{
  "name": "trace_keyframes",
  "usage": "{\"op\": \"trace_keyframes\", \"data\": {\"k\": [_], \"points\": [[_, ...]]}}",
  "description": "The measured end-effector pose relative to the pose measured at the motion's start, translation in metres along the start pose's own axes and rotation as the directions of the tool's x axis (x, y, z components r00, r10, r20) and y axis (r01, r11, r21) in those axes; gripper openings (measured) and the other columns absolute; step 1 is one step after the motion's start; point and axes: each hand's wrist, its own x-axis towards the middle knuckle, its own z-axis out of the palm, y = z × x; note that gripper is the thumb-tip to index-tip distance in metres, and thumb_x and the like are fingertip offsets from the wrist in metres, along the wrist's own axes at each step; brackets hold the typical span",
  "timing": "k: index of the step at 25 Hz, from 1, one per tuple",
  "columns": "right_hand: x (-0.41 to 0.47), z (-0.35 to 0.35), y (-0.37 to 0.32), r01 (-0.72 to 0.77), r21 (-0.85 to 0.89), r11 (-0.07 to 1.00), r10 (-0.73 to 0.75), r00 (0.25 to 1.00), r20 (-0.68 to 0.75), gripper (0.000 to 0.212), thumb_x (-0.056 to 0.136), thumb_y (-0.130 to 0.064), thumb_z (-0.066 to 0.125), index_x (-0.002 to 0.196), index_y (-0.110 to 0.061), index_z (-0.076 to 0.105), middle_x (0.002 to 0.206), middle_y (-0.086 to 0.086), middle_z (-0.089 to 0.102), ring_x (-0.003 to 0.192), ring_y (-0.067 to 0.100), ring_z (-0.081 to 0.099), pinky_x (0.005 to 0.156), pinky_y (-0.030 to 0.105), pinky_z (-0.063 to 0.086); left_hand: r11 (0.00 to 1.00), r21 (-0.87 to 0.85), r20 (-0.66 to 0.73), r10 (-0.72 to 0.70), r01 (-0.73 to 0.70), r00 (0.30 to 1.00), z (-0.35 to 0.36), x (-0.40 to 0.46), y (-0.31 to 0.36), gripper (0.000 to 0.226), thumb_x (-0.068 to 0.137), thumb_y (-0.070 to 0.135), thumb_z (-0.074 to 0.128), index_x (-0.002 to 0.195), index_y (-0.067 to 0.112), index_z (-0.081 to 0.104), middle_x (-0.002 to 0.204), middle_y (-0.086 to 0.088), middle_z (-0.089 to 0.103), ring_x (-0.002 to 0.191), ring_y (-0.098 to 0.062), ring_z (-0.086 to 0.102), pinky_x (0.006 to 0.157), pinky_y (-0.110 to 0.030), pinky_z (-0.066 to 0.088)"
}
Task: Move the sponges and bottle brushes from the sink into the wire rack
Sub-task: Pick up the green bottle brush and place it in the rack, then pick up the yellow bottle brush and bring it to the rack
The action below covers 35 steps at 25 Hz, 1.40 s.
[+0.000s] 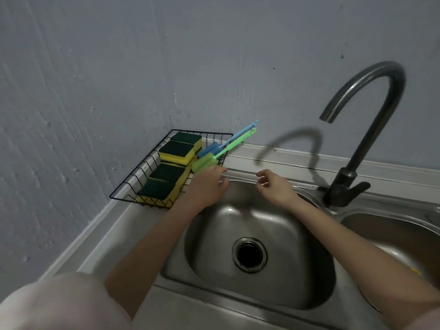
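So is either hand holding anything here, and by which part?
Nothing is held. The left hand hovers by the green bottle brush in the wire rack, fingers loose; whether it touches is unclear. The right hand is open over the sink.

Brushed steel sink [259,225] is gleaming dully; black wire rack [133,177] is holding spongy, matt sponges [176,152].
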Motion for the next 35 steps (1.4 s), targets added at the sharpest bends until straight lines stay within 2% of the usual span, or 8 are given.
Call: {"op": "trace_keyframes", "data": {"k": [6,9,13,16,23,26,32,35], "points": [[-0.046,-0.037,0.056,0.027,-0.109,0.994,-0.021,0.998,0.052,0.034,0.089,-0.014,0.052,0.121,-0.002,0.055,0.12,0.018,0.063,0.114,0.029,0.057,0.096,0.029,0.04,0.999,-0.027,0.095,-0.022,0.025,0.995,0.039,-0.029,0.062,0.041,0.094,0.025,0.044,0.131,0.009,0.045,0.138,-0.011,0.049,0.125,-0.027,0.047,0.106,-0.038,0.037],[-0.066,-0.054,0.088,0.024,-0.136,0.99,-0.014,0.997,0.072,0.034,0.09,-0.016,0.052,0.122,-0.005,0.056,0.123,0.015,0.063,0.117,0.028,0.056,0.098,0.028,0.04,0.998,-0.038,0.135,-0.036,0.042,0.99,0.065,-0.038,0.094,0.039,0.093,0.024,0.044,0.129,0.01,0.048,0.134,-0.011,0.053,0.122,-0.028,0.05,0.104,-0.038,0.04],[-0.085,-0.079,0.136,0.001,-0.143,0.99,0.015,0.994,0.111,0.034,0.091,-0.015,0.05,0.123,-0.006,0.056,0.124,0.014,0.063,0.118,0.028,0.056,0.095,0.026,0.04,0.998,-0.045,0.183,-0.033,0.042,0.983,0.1,-0.043,0.141,0.036,0.093,0.024,0.043,0.125,0.01,0.052,0.13,-0.012,0.055,0.122,-0.03,0.051,0.104,-0.037,0.04],[-0.093,-0.098,0.17,-0.03,-0.148,0.988,0.046,0.994,0.1,0.031,0.089,-0.014,0.049,0.117,-0.007,0.06,0.119,0.015,0.065,0.114,0.028,0.058,0.09,0.028,0.042,0.999,-0.039,0.209,-0.011,0.02,0.978,0.122,-0.039,0.171,0.035,0.093,0.024,0.043,0.122,0.011,0.055,0.126,-0.014,0.057,0.118,-0.031,0.053,0.102,-0.038,0.041],[-0.097,-0.131,0.235,-0.089,-0.167,0.982,0.107,0.989,0.102,0.031,0.089,-0.012,0.05,0.117,-0.007,0.06,0.122,0.014,0.064,0.116,0.028,0.057,0.097,0.03,0.041,0.998,-0.058,0.281,0.042,-0.027,0.959,0.163,-0.023,0.228,0.032,0.092,0.022,0.043,0.116,0.006,0.058,0.12,-0.018,0.059,0.111,-0.033,0.055,0.096,-0.043,0.046],[-0.092,-0.136,0.263,-0.125,-0.16,0.979,0.144,0.982,0.118,0.031,0.088,-0.012,0.05,0.118,-0.007,0.06,0.123,0.014,0.064,0.117,0.028,0.057,0.097,0.028,0.04,0.998,-0.052,0.314,0.054,-0.039,0.948,0.186,-0.011,0.245,0.032,0.091,0.022,0.045,0.118,0.009,0.056,0.123,-0.015,0.058,0.115,-0.03,0.054,0.099,-0.041,0.044],[-0.082,-0.121,0.313,-0.192,-0.14,0.971,0.216,0.959,0.183,0.029,0.088,-0.011,0.05,0.115,-0.006,0.061,0.117,0.014,0.066,0.112,0.028,0.06,0.092,0.031,0.043,0.996,-0.01,0.477,0.078,-0.083,0.876,0.238,0.011,0.266,0.038,0.091,0.021,0.045,0.127,0.009,0.049,0.13,-0.015,0.052,0.122,-0.03,0.047,0.103,-0.04,0.04],[-0.075,-0.11,0.333,-0.216,-0.114,0.97,0.234,0.955,0.182,0.029,0.085,-0.006,0.051,0.112,-0.006,0.063,0.117,0.013,0.066,0.11,0.028,0.06,0.09,0.028,0.043,0.987,0.101,0.573,0.044,-0.124,0.818,0.263,0.017,0.269,0.041,0.09,0.024,0.045,0.129,0.01,0.045,0.134,-0.015,0.047,0.123,-0.033,0.044,0.102,-0.044,0.04]]}}
